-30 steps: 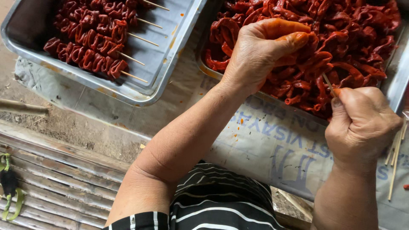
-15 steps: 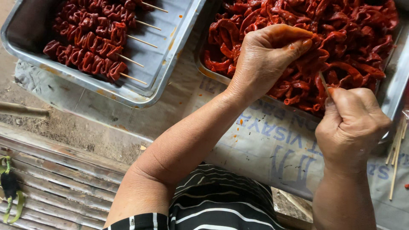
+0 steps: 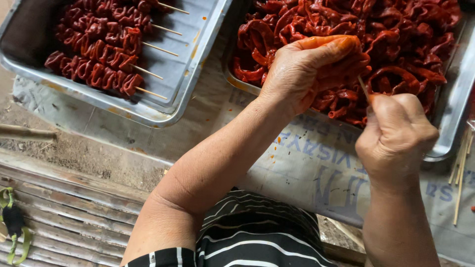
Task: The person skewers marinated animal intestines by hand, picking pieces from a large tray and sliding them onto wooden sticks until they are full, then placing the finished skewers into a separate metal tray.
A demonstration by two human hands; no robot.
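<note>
My left hand reaches into a metal tray heaped with red marinated meat strips and pinches a strip between thumb and fingers. My right hand is closed around a thin bamboo skewer, its tip pointing up at the strip in my left hand. The two hands are close together over the tray's near edge.
A second metal tray at the upper left holds several finished skewers of red meat. Loose bamboo sticks lie at the right edge on the printed sack cloth. A slatted bamboo bench is at the lower left.
Both hands have shifted left and slightly up. My right hand has brought the skewer tip closer to my left hand, which has gathered a strip of meat.
</note>
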